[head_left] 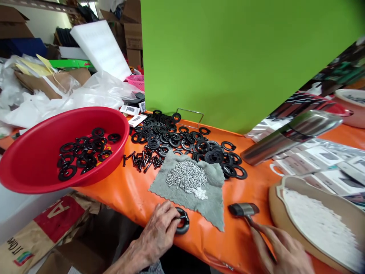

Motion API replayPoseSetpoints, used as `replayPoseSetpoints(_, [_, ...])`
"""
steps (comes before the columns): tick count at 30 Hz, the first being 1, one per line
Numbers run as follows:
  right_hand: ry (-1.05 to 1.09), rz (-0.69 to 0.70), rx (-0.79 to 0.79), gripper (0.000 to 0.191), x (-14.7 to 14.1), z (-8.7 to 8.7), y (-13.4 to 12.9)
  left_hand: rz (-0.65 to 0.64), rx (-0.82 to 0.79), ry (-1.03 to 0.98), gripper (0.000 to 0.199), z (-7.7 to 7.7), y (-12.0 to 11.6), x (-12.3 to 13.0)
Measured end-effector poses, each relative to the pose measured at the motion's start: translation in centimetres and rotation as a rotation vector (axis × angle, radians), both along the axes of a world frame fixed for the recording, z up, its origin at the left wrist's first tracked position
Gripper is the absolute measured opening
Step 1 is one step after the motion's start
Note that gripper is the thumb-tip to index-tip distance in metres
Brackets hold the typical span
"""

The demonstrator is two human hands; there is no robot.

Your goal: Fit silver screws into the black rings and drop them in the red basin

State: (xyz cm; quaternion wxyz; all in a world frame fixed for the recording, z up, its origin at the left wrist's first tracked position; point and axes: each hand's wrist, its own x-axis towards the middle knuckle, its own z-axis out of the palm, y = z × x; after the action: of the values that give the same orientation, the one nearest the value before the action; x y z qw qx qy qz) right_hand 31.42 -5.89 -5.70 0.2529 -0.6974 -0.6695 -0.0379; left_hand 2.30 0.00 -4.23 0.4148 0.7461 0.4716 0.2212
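Note:
My left hand (161,230) is closed on a black ring (184,225) at the front edge of the orange-covered table, its fingertips on the ring's left side. A small hammer (243,209) is in my right hand (285,247), at the lower right. The fingers lie around its handle and the head points away to the left, beside the ring. Just beyond the ring, a grey cloth (212,207) carries a pile of small silver screw-like pins (186,177) and a few small white pieces (200,193). Behind the cloth are many loose black rings (173,137).
A red basin (25,167) with black rings stands at left. Black pins (144,160) lie near it. A tan bowl (273,201) of small white pieces is at right, below a metal flask (293,135) and white boxes (322,156). A green panel (228,64) rises behind.

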Motion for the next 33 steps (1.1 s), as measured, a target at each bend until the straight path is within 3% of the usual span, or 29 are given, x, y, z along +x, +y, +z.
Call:
replayPoseSetpoints(3, [0.128,0.178,-0.028,0.017,-3.8,0.9,4.3,0.053,-0.091,-0.054,0.012,0.8,0.1,-0.2])
replayPoseSetpoints(7, [0.147,0.202,-0.056,0.014,-6.6,-0.2,9.3,0.082,-0.195,-0.133,0.012,1.9,0.6,-0.6])
replayPoseSetpoints(11, [0.104,0.19,-0.096,0.011,-7.3,-1.7,11.4,0.115,-0.307,-0.258,0.014,2.3,1.2,-0.8])
replayPoseSetpoints(18, [0.08,0.154,-0.134,0.01,-7.2,-1.8,11.9,0.168,-0.526,-0.489,0.022,2.2,1.6,-0.4])
replayPoseSetpoints(26, [0.154,0.172,-0.137,0.009,-7.2,-1.4,11.8,0.195,-0.608,-0.582,0.028,2.4,1.6,-0.6])
replayPoseSetpoints(33, [0.238,0.162,-0.099,0.014,-7.8,0.6,10.0,0.214,-0.654,-0.64,0.031,2.2,1.5,-0.5])
